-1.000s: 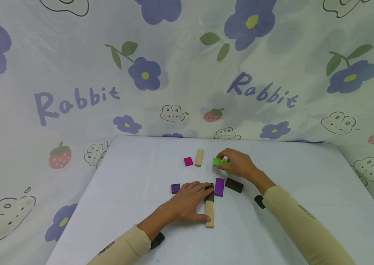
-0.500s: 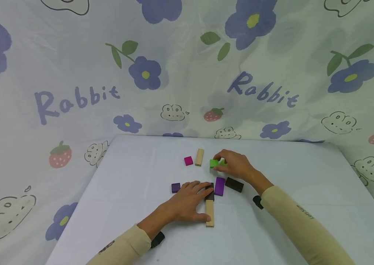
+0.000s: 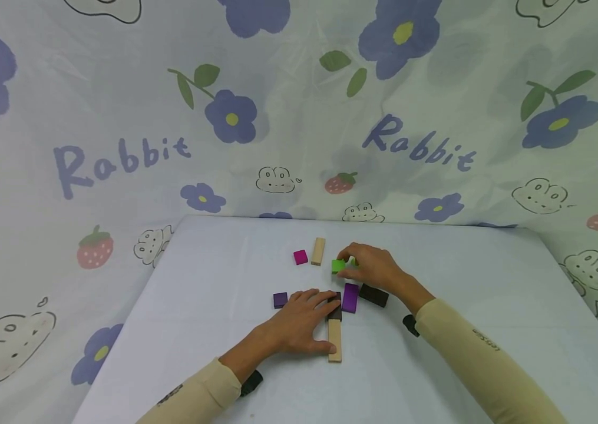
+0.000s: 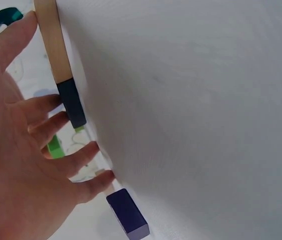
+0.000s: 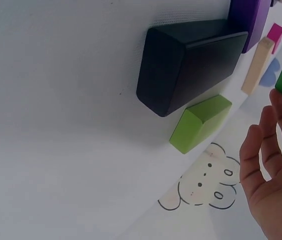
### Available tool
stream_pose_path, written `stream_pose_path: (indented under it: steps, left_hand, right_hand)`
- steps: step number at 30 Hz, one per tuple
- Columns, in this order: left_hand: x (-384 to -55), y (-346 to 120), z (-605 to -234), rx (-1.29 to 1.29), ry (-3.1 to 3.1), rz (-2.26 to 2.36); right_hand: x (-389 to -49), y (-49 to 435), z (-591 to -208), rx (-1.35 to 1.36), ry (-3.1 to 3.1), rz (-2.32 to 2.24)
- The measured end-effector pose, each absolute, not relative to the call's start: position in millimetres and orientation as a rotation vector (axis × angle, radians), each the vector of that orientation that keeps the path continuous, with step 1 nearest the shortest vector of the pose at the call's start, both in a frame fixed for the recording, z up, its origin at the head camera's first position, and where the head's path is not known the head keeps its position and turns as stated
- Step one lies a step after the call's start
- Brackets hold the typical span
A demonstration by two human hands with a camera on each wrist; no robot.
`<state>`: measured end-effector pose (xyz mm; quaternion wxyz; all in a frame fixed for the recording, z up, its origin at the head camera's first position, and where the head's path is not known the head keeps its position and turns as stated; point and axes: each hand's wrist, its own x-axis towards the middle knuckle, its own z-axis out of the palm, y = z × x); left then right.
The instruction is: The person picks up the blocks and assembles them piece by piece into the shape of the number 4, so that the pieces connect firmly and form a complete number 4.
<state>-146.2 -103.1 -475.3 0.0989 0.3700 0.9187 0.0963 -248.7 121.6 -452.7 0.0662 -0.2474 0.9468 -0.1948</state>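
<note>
My left hand (image 3: 299, 325) is spread, its fingers fairly straight. Its thumb touches a plain wooden block (image 3: 334, 341), and its forefingers touch a black block (image 3: 334, 307) set end to end with it. In the left wrist view these two blocks form one line. My right hand (image 3: 376, 269) pinches a green block (image 3: 337, 266) between thumb and fingertips, a little beyond the line. A lime green block (image 5: 201, 123) lies on the table, mostly hidden behind the right hand in the head view. A purple block (image 3: 350, 298) stands beside the black one.
A dark brown block (image 3: 373, 295) lies right of the purple one. Farther back are a magenta block (image 3: 300, 257) and another wooden block (image 3: 318, 251). A small dark purple block (image 3: 280, 300) sits left of my left hand. A patterned curtain (image 3: 299, 118) hangs behind the white table (image 3: 214, 259).
My right hand has moved slightly left and nearer with the green block, away from the lime green one. My left hand and the blocks under it have stayed in place.
</note>
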Motion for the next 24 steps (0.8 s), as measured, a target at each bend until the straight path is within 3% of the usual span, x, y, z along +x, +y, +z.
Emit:
stream_pose_path:
  steps: [24]
  left_hand:
    - [-146.4,-102.5,-476.4,1.087,2.711,0.284]
  right_hand:
    - [-239.2,112.1,-458.9,-0.738,2.793,-0.541]
